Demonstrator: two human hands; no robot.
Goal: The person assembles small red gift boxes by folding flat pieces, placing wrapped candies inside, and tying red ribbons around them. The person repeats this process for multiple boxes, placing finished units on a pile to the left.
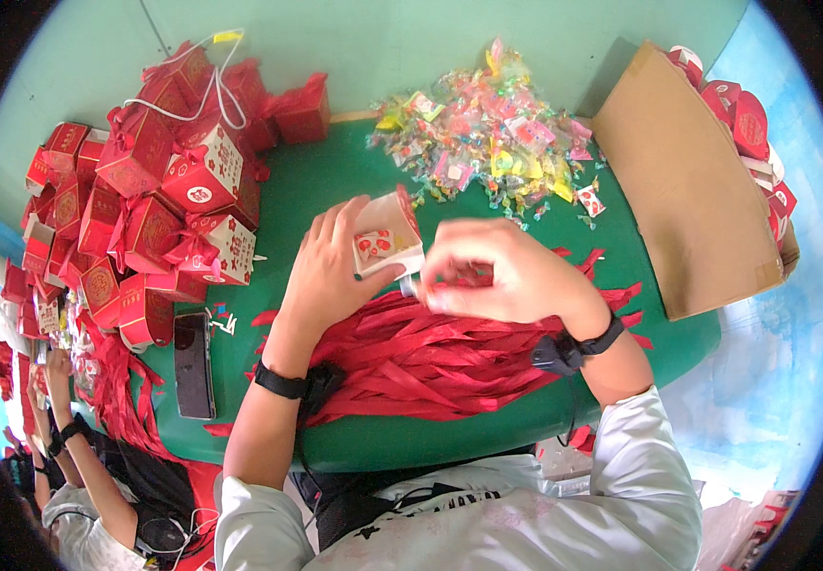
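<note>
My left hand grips a small red-and-white paper box from its left side, with the thumb along the near edge. The box's open top faces me. Inside lies a white wrapped sweet with red spots, with something yellowish beside it. Close by the box's right corner, my right hand is curled, its thumb and fingertips drawn together and slightly blurred. Something small and pale shows at those fingertips, too indistinct to name. Below both hands spreads a heap of red ribbons on the green table.
Many-coloured wrapped sweets are piled at the back. Filled red gift boxes are stacked at the left, beside a black phone. A cardboard carton holding red boxes stands at the right. Another person's hand works at far left.
</note>
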